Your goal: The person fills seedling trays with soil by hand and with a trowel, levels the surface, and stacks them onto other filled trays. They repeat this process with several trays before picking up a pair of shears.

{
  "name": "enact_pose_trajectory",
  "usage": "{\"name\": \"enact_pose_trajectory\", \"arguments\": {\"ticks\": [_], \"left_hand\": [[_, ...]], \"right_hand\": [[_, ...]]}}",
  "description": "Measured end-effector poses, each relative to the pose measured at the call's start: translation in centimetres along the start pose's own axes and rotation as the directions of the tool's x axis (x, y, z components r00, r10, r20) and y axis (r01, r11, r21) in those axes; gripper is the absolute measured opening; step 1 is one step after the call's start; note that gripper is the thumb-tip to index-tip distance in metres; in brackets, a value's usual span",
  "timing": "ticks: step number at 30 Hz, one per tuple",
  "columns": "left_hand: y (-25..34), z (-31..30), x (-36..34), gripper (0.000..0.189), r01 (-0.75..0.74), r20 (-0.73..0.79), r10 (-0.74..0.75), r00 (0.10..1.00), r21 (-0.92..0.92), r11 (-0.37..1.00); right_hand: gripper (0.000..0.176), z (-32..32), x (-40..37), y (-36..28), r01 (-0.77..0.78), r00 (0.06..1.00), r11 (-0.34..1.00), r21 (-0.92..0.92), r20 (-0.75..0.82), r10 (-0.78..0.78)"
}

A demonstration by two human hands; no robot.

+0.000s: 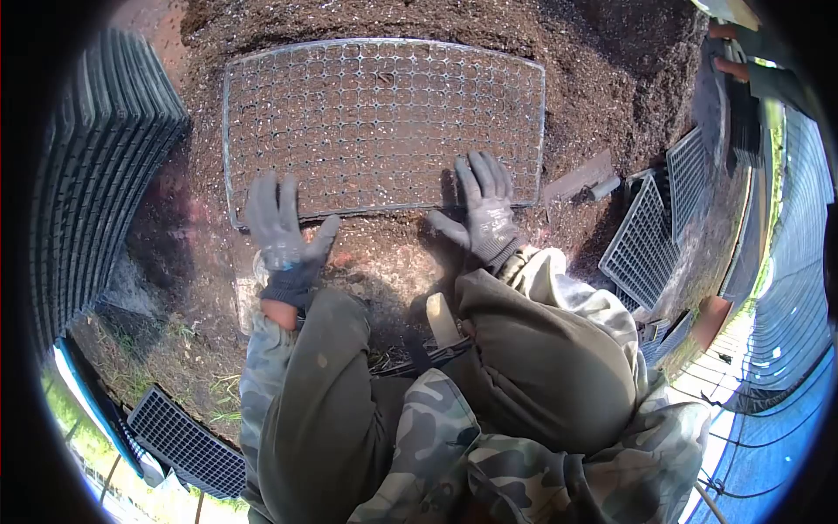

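A wide black seedling tray (384, 41) lies flat in front of me, its many small cells filled with dark soil mix flecked with white. My left hand (281, 223), in a grey work glove, rests at the tray's near left corner with fingers spread over the cells and thumb apart. Near the right end of the same edge lies my right hand (480, 208), also gloved, its fingers stretched forward onto the soil and its thumb out to the side. Neither hand is wrapped around anything.
Loose potting soil (602, 96) is heaped behind and right of the tray. A tall stack of seedling trays (105, 166) stands at left. Empty trays (644, 240) lie at right, near a flat board (578, 177). Another person's hand (731, 68) shows at upper right.
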State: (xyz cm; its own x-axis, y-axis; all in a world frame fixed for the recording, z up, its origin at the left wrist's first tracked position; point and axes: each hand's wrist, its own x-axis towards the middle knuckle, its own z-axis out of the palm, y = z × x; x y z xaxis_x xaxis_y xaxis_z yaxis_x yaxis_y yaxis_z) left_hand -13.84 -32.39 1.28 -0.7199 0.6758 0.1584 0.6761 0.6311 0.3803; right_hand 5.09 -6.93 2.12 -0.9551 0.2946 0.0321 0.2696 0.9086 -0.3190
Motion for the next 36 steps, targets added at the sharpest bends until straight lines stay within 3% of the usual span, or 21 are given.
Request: {"name": "enact_pose_trajectory", "arguments": {"ticks": [1, 5, 9, 12, 13, 15, 16, 18, 21, 23, 25, 26, 28, 29, 31, 32, 35, 36], "left_hand": [[1.2, 0.7, 0.5, 0.076, -0.053, 0.023, 0.054, 0.998, -0.03, 0.998], [5.6, 2.8, 2.4, 0.067, -0.185, 0.14, 0.21, 0.968, -0.173, 0.967], [5.5, 3.5, 2.6, 0.062, -0.178, 0.143, 0.205, 0.968, -0.185, 0.967], [2.5, 3.0, 2.0, 0.062, -0.048, -0.143, 0.02, 0.99, -0.194, 0.98], [1.2, 2.8, 1.5, 0.062, -0.049, -0.129, 0.026, 0.991, -0.173, 0.984], [-1.6, 2.6, 0.3, 0.058, 0.246, -0.299, -0.308, 0.903, -0.227, 0.942], [-2.6, 2.5, -0.3, 0.058, 0.245, -0.3, -0.298, 0.906, -0.203, 0.948], [-4.7, 2.1, -1.4, 0.055, 0.54, -0.255, -0.687, 0.68, -0.46, 0.705], [-8.1, 1.8, -2.8, 0.051, 0.508, -0.208, -0.681, 0.702, -0.524, 0.684], [-8.6, 1.4, -3.0, 0.053, 0.522, -0.203, -0.646, 0.735, -0.438, 0.732], [-7.0, 0.7, -2.6, 0.056, 0.389, -0.255, -0.423, 0.87, -0.173, 0.905], [-5.9, 0.3, -2.2, 0.056, 0.395, -0.253, -0.432, 0.866, -0.184, 0.9], [-3.5, -0.3, -1.3, 0.064, 0.195, -0.171, -0.199, 0.965, -0.044, 0.98], [-2.5, -0.3, -1.0, 0.064, 0.204, -0.173, -0.211, 0.962, -0.056, 0.977], [-0.6, -0.1, -0.5, 0.073, 0.081, -0.056, -0.082, 0.995, -0.023, 0.996], [-0.2, 0.9, -0.6, 0.079, 0.033, -0.066, -0.036, 0.997, -0.045, 0.998], [1.2, 1.8, -0.3, 0.08, -0.037, 0.028, 0.038, 0.999, -0.049, 0.998], [1.3, 2.3, -0.1, 0.079, -0.084, -0.006, 0.083, 0.996, -0.051, 0.995]], "right_hand": [[0.085, 0.4, 0.7, -1.0, 0.039, 0.997, 0.999, 0.028, 0.069, -0.041], [0.084, 2.5, 3.6, -2.5, 0.159, 0.985, 0.984, 0.087, 0.058, -0.164], [0.081, 3.3, 4.7, -3.2, 0.21, 0.973, 0.973, 0.096, 0.078, -0.218], [0.082, 3.6, 5.9, -5.1, 0.229, 0.958, 0.956, 0.185, 0.13, -0.255], [0.082, 4.0, 6.3, -5.7, 0.225, 0.96, 0.952, 0.209, 0.122, -0.254], [0.081, 4.6, 7.3, -7.1, 0.301, 0.937, 0.927, 0.222, 0.112, -0.331], [0.079, 4.7, 7.9, -8.0, 0.322, 0.93, 0.917, 0.236, 0.105, -0.353], [0.078, 6.0, 8.6, -9.2, 0.341, 0.924, 0.911, 0.233, 0.095, -0.371], [0.075, 6.8, 9.1, -10.2, 0.361, 0.917, 0.91, 0.203, 0.103, -0.386], [0.075, 6.9, 9.0, -9.8, 0.314, 0.93, 0.917, 0.247, 0.112, -0.349], [0.073, 6.3, 8.1, -8.8, 0.314, 0.931, 0.926, 0.21, 0.126, -0.344], [0.073, 5.9, 7.5, -8.1, 0.271, 0.945, 0.942, 0.199, 0.134, -0.3], [0.068, 4.5, 6.4, -6.9, 0.212, 0.964, 0.967, 0.142, 0.13, -0.23], [0.068, 4.1, 5.7, -6.1, 0.217, 0.962, 0.967, 0.132, 0.141, -0.236], [0.068, 3.5, 4.2, -3.9, 0.171, 0.972, 0.982, 0.077, 0.15, -0.181], [0.071, 3.1, 3.6, -2.5, 0.153, 0.979, 0.986, 0.067, 0.125, -0.16], [0.076, 1.4, 1.6, 1.1, 0.116, 0.985, 0.992, -0.05, 0.134, -0.108], [0.076, 0.8, 0.9, 2.4, 0.11, 0.986, 0.992, -0.067, 0.135, -0.101]]}}
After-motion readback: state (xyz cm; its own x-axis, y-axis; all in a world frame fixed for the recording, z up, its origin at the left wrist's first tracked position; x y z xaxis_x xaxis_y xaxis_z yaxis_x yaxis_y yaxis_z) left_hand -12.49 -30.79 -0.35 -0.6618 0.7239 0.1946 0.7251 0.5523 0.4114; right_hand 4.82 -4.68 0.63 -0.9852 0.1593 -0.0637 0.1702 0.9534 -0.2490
